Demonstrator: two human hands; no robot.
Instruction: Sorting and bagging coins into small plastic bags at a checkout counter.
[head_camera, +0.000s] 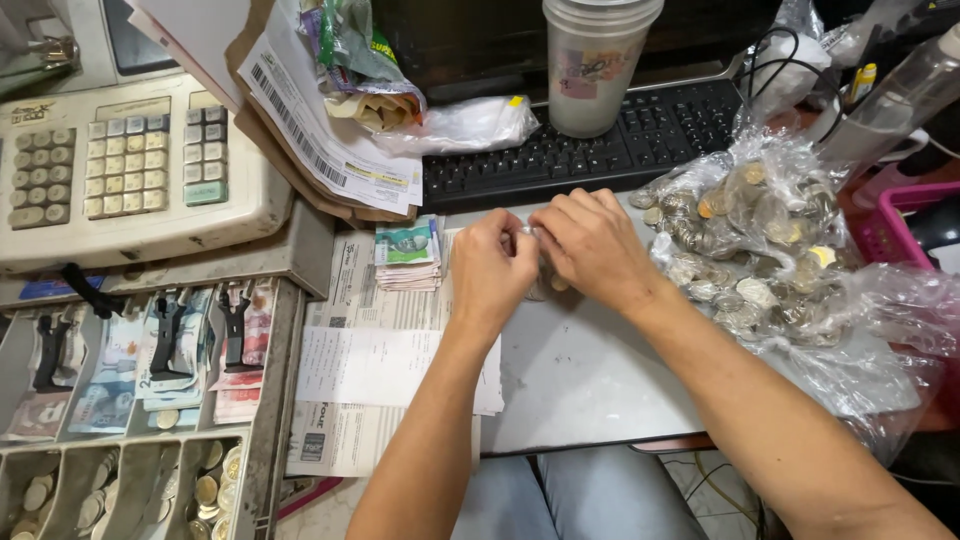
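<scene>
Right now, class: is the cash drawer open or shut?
Open. The cash drawer is pulled out below the register, showing clipped banknotes and coins in its compartments.

a small cluster of silvery coins (545, 285) lies on the grey desk, mostly hidden beneath both hands.

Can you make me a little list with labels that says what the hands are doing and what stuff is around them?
left hand: fingers pinched together over a small pile of coins, touching the right hand
right hand: fingers curled on the same pile
right of the hands: clear plastic bag of coins
left of the hands: stack of banknotes on papers
far left: cash register with its open drawer of notes and coins
behind: black keyboard, plastic cup
</scene>
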